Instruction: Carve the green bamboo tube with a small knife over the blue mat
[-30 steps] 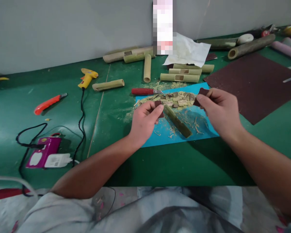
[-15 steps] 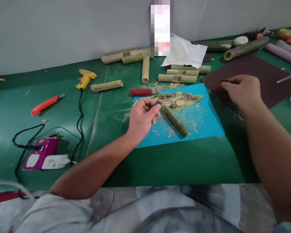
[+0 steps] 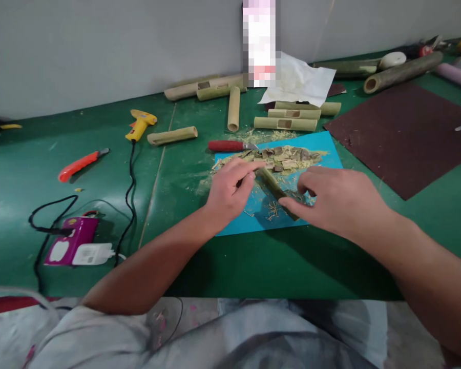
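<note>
A short green bamboo piece (image 3: 272, 183) lies slanted on a blue sheet (image 3: 236, 225) among thin shavings. My left hand (image 3: 232, 188) is at its upper end, index finger stretched out and thumb apart; nothing shows between them. Over the lower end, my right hand (image 3: 330, 200) has thumb and fingers parted, with the thumb tip at the bamboo. Whether it presses on it I cannot tell. Behind both hands is a heap of bamboo chips and sawdust (image 3: 290, 160). A red-handled knife (image 3: 226, 146) lies at the sheet's back left edge.
Brown sandpaper (image 3: 399, 138) lies to the right. Bamboo tubes with cut openings (image 3: 269, 123) and a white paper (image 3: 297, 82) are at the back. On the left are a yellow glue gun (image 3: 140, 123), an orange cutter (image 3: 79, 165) and a purple power box (image 3: 75, 238) with cords.
My right hand has moved left from the sandpaper to the bamboo piece's lower end. My left hand's index finger has straightened, and the small dark bit it pinched no longer shows there.
</note>
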Available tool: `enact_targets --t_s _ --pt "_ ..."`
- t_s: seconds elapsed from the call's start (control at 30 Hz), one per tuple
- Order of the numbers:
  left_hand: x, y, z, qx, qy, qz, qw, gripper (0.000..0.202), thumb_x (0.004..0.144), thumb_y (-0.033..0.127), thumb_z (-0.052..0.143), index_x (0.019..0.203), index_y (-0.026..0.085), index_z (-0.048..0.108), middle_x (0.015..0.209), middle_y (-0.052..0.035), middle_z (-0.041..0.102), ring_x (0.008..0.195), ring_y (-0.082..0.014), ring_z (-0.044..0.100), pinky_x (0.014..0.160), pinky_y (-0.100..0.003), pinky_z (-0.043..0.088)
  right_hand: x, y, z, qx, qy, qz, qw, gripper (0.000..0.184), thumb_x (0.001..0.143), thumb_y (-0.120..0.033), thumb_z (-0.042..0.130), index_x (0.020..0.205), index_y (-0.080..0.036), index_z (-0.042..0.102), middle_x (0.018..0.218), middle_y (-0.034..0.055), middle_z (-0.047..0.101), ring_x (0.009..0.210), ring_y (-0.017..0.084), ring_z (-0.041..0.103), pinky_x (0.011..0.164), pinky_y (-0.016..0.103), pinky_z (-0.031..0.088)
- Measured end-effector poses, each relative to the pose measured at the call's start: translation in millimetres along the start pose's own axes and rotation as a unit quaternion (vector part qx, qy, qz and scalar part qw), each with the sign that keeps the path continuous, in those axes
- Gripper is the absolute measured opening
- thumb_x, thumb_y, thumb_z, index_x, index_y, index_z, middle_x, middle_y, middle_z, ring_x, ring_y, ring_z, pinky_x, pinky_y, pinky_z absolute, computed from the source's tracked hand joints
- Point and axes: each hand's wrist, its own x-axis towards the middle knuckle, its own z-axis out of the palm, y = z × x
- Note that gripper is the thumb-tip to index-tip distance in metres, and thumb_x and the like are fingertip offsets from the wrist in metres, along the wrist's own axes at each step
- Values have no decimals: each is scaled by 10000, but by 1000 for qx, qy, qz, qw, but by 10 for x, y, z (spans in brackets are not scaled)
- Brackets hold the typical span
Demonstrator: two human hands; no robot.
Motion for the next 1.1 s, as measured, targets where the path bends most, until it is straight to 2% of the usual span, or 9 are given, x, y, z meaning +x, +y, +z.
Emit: enact_targets --t_s 0.1,0.2,0.27,0.43,0.57,0.73,0.93,1.1 --pt "3 -60 17 50 -19 48 997 295 1004 215 491 1179 208 729 954 -44 676 847 -140 631 783 -278 535 -35 -90 -12 -23 -85 7 996 413 871 -581 510 769 -215 671 772 73 672 640 178 558 545 305 230" --pt "4 -110 45 82 -31 68 994 260 998 224 529 1156 205 735 972 -50 683 855 -142 642 772 -275 535 -13 -106 -19 -36 -180 20 983 388 890 -529 485 816 -217 703 808 89 685 655 200 586 533 309 257" --pt "3 -125 62 97 -32 68 992 235 985 217 554 1129 203 739 990 -56 687 867 -147 652 772 -278 536 6 -111 -13 -39 -207 21 977 371 902 -490 469 850 -215 712 840 96 696 677 213 609 528 309 269" --pt "18 -137 78 97 -27 52 994 153 926 189 637 1035 194 745 1003 -54 721 918 -169 685 825 -285 543 9 -109 25 -27 -205 13 978 374 915 -482 449 814 -214 690 804 89 686 666 215 625 507 301 247" --pt "33 -162 71 100 -28 41 994 125 905 247 677 999 202 746 981 -55 735 895 -179 689 813 -294 545 -3 -106 54 -25 -187 4 982 370 918 -482 450 814 -219 687 824 86 696 652 201 616 503 302 240" --pt "41 -166 59 109 -46 32 992 188 924 257 648 1078 209 744 996 -63 726 893 -186 678 805 -301 537 1 -134 64 -33 -186 3 982 369 927 -463 447 847 -205 698 816 99 693 664 222 631 508 308 224" --pt "40 -170 67 105 -34 33 993 194 932 256 650 1086 212 759 946 -43 701 835 -158 654 778 -277 528 -11 -124 111 -35 -162 -8 986 346 916 -429 456 821 -190 688 799 100 687 661 217 630 513 313 202" --pt "33 -185 74 124 -50 27 991 237 907 260 689 1131 219 754 927 -40 694 780 -152 632 713 -258 503 -10 -123 124 -33 -157 -12 987 353 910 -422 450 818 -187 697 800 103 693 654 220 624 516 319 215"
